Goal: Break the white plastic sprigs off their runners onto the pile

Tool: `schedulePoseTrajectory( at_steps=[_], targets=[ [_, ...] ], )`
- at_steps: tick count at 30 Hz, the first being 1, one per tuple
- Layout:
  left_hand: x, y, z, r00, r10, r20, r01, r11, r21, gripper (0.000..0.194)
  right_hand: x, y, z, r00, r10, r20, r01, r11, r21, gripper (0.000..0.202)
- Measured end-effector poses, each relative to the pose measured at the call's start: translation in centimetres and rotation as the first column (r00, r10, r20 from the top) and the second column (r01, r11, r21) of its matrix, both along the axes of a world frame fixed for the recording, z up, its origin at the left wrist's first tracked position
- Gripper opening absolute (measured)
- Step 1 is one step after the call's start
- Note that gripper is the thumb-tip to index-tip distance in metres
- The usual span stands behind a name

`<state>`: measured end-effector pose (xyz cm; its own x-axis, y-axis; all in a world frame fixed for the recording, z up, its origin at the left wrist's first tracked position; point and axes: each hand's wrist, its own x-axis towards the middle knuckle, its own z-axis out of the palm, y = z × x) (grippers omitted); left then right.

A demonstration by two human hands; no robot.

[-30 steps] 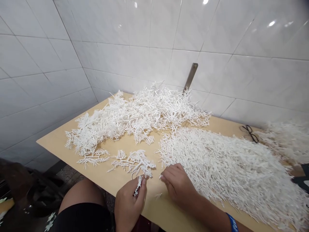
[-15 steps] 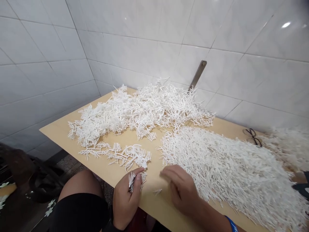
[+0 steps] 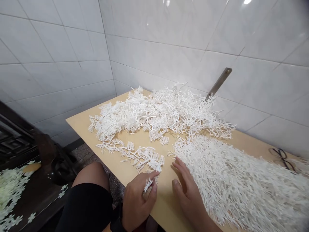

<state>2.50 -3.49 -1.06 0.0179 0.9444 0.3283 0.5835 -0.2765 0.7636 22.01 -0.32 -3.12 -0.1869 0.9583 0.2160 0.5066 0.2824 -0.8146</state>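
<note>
Left grip [image 3: 139, 200] holding white sprig [image 3: 148, 185]; right grip [image 3: 189, 196] loosely spread beside white heap [image 3: 231, 174].

head-worn view, forward (and down), fairly close

From here I see a bare strip of tabletop [image 3: 165, 196] running between my two hands, open toward the near edge. The far-left corner is bare too. The tangled white heap [image 3: 154, 112] blocks the far middle, the loose white pile [image 3: 231, 174] fills the right, and a metal bracket [image 3: 219, 83] rises behind the heap.
</note>
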Motion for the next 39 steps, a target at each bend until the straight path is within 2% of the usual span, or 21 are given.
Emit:
schedulePoseTrajectory(
  at_steps=[2,4,6,8,10,12,14,16,18,21,24,26,28,30,31,32,33,35,39],
  targets=[
    [-0.2,-0.1,0.4,0.997,-0.072,0.015,0.072,0.997,-0.002,0.033,0.1,-0.2,0.1,0.996,0.049,0.077,-0.055,0.995,0.086,0.042],
    [-0.4,-0.4,1.1,0.987,-0.158,0.033,0.158,0.987,0.005,0.039,0.2,-0.3,0.4,0.981,0.145,0.132,-0.166,0.973,0.161,0.047],
    [-0.8,-0.6,1.9,0.974,-0.225,0.018,0.224,0.974,0.024,0.042,0.3,-0.3,0.6,0.943,0.271,0.195,-0.311,0.926,0.216,0.055],
    [-1.4,-0.8,2.6,0.975,-0.220,-0.043,0.222,0.974,0.042,0.037,0.3,-0.2,0.5,0.883,0.379,0.276,-0.444,0.866,0.230,0.064],
    [-2.3,-0.6,2.9,0.986,-0.115,-0.121,0.124,0.990,0.067,0.032,0.3,0.1,0.3,0.844,0.414,0.342,-0.499,0.839,0.216,0.069],
    [-3.6,0.1,2.6,0.982,0.054,-0.181,-0.036,0.994,0.100,0.028,0.2,0.4,0.1,0.836,0.400,0.376,-0.496,0.844,0.204,0.071],
    [-5.2,1.0,1.8,0.943,0.222,-0.246,-0.203,0.974,0.101,0.024,0.1,0.6,0.0,0.835,0.390,0.388,-0.492,0.845,0.211,0.072],
    [-6.8,1.9,0.6,0.884,0.327,-0.335,-0.322,0.944,0.072,0.025,0.0,0.7,0.0,0.832,0.395,0.391,-0.502,0.836,0.223,0.073],
    [-8.3,2.7,-0.3,0.841,0.365,-0.399,-0.372,0.926,0.065,0.022,-0.1,0.7,0.1,0.836,0.397,0.379,-0.502,0.833,0.234,0.073],
    [-9.7,3.3,-0.5,0.869,0.329,-0.369,-0.328,0.942,0.067,0.023,-0.3,0.6,0.2,0.851,0.378,0.365,-0.476,0.848,0.234,0.072],
    [-8.9,3.5,1.2,0.916,0.337,-0.218,-0.318,0.941,0.120,0.023,-0.5,0.4,0.4,0.852,0.369,0.371,-0.463,0.862,0.206,0.068],
    [-6.7,3.7,2.9,0.922,0.380,-0.070,-0.366,0.917,0.159,0.019,-0.6,0.3,0.6,0.848,0.379,0.369,-0.465,0.868,0.176,0.065],
    [-3.3,4.2,4.1,0.938,0.329,0.112,-0.344,0.926,0.158,0.015,-0.7,0.2,1.0,0.850,0.384,0.362,-0.459,0.876,0.150,0.062],
    [0.4,5.1,4.7,0.975,0.121,0.188,-0.141,0.986,0.094,0.014,-0.9,0.2,1.4,0.850,0.396,0.347,-0.463,0.877,0.132,0.062],
    [1.9,5.6,4.9,0.983,0.010,0.182,-0.022,0.998,0.064,0.021,-0.9,0.1,1.5,0.848,0.408,0.339,-0.471,0.873,0.128,0.062],
    [3.1,6.1,5.1,0.981,-0.059,0.186,0.052,0.998,0.043,0.031,-1.0,0.1,1.6,0.843,0.423,0.333,-0.485,0.865,0.128,0.062],
    [3.8,6.6,5.4,0.973,-0.077,0.216,0.072,0.997,0.033,0.032,-1.0,0.1,1.6,0.838,0.433,0.331,-0.495,0.859,0.130,0.062],
    [3.9,7.2,6.8,0.953,-0.066,0.295,0.059,0.998,0.031,0.031,-0.9,0.0,1.4,0.836,0.431,0.341,-0.497,0.857,0.136,0.063],
    [0.7,7.5,11.7,0.924,-0.098,0.369,0.030,0.982,0.186,0.027,-0.9,-0.2,1.3,0.851,0.392,0.348,-0.451,0.886,0.105,0.066]
  ],
)
